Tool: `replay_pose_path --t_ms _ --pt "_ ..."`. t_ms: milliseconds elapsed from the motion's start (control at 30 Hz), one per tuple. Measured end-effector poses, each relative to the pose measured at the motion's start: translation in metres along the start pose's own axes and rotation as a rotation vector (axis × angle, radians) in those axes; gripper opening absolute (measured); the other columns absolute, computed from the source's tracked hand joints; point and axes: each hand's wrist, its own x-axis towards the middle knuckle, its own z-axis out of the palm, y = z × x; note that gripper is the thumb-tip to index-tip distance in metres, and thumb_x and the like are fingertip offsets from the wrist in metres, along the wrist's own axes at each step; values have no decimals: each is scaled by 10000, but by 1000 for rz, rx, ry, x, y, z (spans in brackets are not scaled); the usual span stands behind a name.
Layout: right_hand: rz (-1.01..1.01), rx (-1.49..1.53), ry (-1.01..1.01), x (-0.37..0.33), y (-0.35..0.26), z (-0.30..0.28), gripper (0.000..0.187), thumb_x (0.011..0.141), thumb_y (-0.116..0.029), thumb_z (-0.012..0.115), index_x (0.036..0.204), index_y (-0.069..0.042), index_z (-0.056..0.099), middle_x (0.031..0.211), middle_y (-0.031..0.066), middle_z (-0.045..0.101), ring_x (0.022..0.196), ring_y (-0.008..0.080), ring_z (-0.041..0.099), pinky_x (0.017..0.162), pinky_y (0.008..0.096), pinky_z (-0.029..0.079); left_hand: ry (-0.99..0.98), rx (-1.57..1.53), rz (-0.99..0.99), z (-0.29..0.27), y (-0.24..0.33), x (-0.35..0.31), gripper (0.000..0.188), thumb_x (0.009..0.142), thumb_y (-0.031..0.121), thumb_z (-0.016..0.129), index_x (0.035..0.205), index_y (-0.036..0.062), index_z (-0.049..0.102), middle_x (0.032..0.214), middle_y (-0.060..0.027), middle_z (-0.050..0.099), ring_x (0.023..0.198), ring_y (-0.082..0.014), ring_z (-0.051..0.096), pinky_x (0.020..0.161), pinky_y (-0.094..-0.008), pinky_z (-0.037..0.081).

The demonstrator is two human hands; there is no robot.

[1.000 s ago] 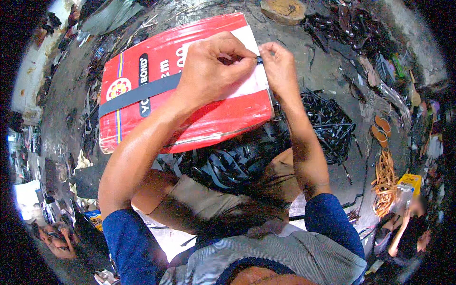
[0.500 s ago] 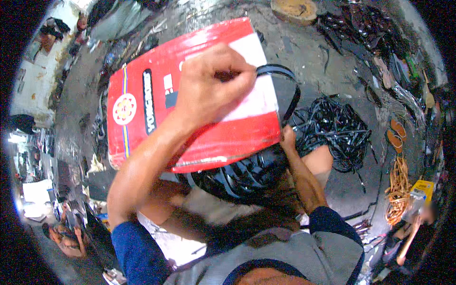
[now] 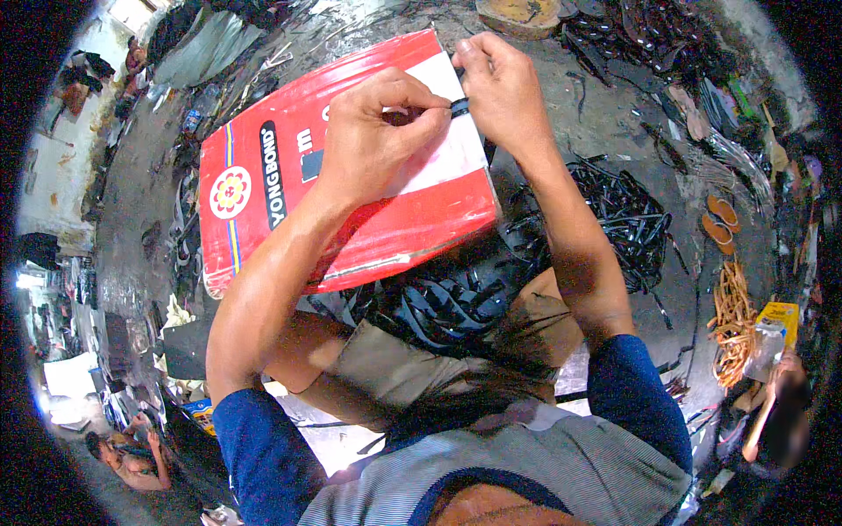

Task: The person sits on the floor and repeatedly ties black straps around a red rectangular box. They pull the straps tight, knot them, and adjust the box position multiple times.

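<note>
A red cardboard box (image 3: 351,254) with a white panel lies tilted in front of me, above my lap. Over its right end my left hand (image 3: 386,123) pinches a black strip (image 3: 460,107) between thumb and fingers. Close beside it, past the box's right edge, my right hand (image 3: 504,92) is closed, with a dark bit of the strip showing at its fingertips. Part of the strip is hidden behind my right hand. Glossy black strips (image 3: 447,307) lie bundled under the box, by my legs.
A tangled heap of black strips (image 3: 627,223) lies right of my right forearm. Farther right are orange sandals (image 3: 719,223), tan strips (image 3: 732,320) and a yellow box (image 3: 779,323). A round wooden block (image 3: 519,16) stands at the back. Other people (image 3: 132,456) sit at both sides.
My right hand has risen from beside the box's lower right corner to its upper right edge, near my left hand. The strip's wide loop is gone from sight. My left hand keeps its pinch.
</note>
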Motion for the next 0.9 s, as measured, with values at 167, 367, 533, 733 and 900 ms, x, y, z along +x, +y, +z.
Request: replay_pose_path --t_ms 167,367,533,733,900 --pt "220 325 76 -23 35 21 314 1004 -267 581 932 16 699 787 130 707 737 216 658 698 393 511 -23 -43 3 4 0 3 59 828 57 744 841 1 753 785 -59 688 698 -111 651 644 -278 529" --pt "340 366 48 -43 59 26 293 1002 -259 606 929 6 710 818 56 705 735 113 608 672 319 492 -54 -156 -51 3 0 2 65 878 56 723 840 4 718 822 -26 683 683 -85 620 581 -254 524" --pt "419 537 59 -54 78 34 282 1004 -263 619 938 -6 715 833 27 701 738 98 591 667 307 488 -97 -169 -65 2 0 4 59 883 55 716 857 3 728 845 -26 697 683 -81 621 574 -248 520" --pt "506 581 55 -74 119 47 295 999 -288 636 901 -20 710 792 7 681 743 92 584 663 309 483 -82 -138 -2 1 0 6 69 868 54 714 842 -7 734 831 -48 703 688 -96 627 577 -263 517" --pt "431 386 96 -91 165 63 345 993 -342 626 895 -22 708 765 33 676 725 114 585 672 331 483 -70 -102 18 -1 5 5 76 866 64 722 844 -8 734 837 -56 708 705 -101 634 589 -271 522"
